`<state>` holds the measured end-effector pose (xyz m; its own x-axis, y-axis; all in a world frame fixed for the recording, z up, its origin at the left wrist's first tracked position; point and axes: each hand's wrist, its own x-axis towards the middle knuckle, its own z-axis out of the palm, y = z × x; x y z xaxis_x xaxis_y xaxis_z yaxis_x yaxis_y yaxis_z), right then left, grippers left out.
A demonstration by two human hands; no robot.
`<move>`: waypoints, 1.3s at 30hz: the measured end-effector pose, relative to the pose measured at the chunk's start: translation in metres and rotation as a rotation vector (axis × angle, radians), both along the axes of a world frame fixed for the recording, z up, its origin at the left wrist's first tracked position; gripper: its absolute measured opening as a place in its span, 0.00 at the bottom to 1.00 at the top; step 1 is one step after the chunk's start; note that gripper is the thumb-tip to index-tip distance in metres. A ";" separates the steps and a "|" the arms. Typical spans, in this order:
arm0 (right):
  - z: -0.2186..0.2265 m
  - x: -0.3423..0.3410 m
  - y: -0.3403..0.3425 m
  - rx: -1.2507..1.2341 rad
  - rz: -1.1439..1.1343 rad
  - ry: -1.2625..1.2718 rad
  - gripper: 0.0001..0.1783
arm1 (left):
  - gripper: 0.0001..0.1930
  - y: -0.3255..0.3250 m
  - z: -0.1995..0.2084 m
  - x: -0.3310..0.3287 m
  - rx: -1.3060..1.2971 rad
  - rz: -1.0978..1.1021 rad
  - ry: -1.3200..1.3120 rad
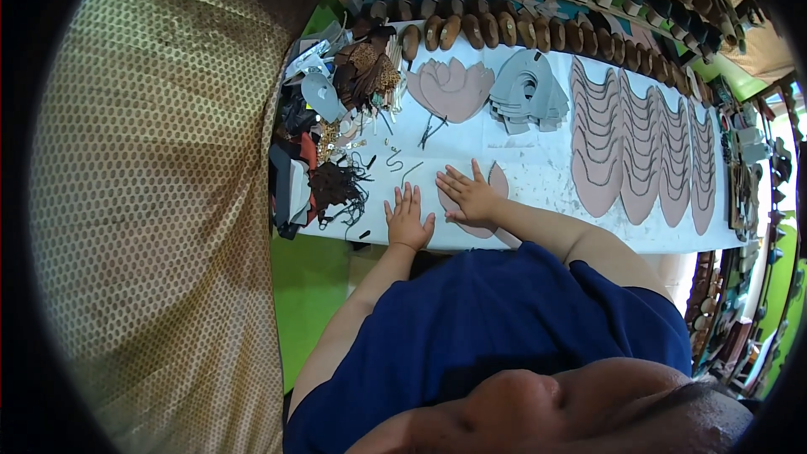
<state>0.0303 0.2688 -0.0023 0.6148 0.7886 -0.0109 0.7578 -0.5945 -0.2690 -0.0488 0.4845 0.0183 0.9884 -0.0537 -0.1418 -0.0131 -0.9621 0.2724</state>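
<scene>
My right hand [471,195] lies flat, fingers spread, on a pinkish-beige leather shoe upper piece [498,181] near the table's front edge. The hand covers much of that piece. To its left, my left hand [407,220] rests palm down on the white table covering [538,170], its fingers stretched out with nothing in them. A short dark cord [412,171] lies just beyond the left fingertips. Farther back is a dark scissors-like tool [429,131], below a fanned stack of pinkish-beige upper pieces [450,91]. Grey cut pieces [528,92] are stacked beside that fan.
Overlapping rows of pinkish pieces with dark curved edges [598,185] cover the right side. At the left sit tangled dark scraps [338,185] and a heap of brown material [361,71]. Brown shoe forms [489,29] line the back, under shelves of heeled shoes. A patterned curtain [160,202] hangs left.
</scene>
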 end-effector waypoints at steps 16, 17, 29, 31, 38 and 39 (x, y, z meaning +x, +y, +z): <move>-0.005 -0.065 -0.100 0.154 0.147 0.000 0.30 | 0.40 0.004 -0.005 -0.004 0.004 -0.023 -0.024; -0.010 -0.065 -0.096 0.202 0.176 -0.102 0.25 | 0.40 0.003 -0.004 -0.003 0.022 -0.026 -0.009; 0.114 -0.033 -0.164 0.522 -0.633 0.321 0.09 | 0.43 0.017 0.005 0.016 0.165 -0.204 0.246; 0.141 -0.027 -0.204 0.398 -0.677 0.242 0.09 | 0.43 0.016 0.007 0.018 0.183 -0.177 0.315; 0.204 -0.040 -0.334 0.357 -0.895 -0.020 0.21 | 0.45 0.010 0.011 0.027 0.185 -0.109 0.432; 0.204 -0.042 -0.358 0.361 -0.905 -0.028 0.21 | 0.45 0.007 0.012 0.028 0.177 -0.086 0.450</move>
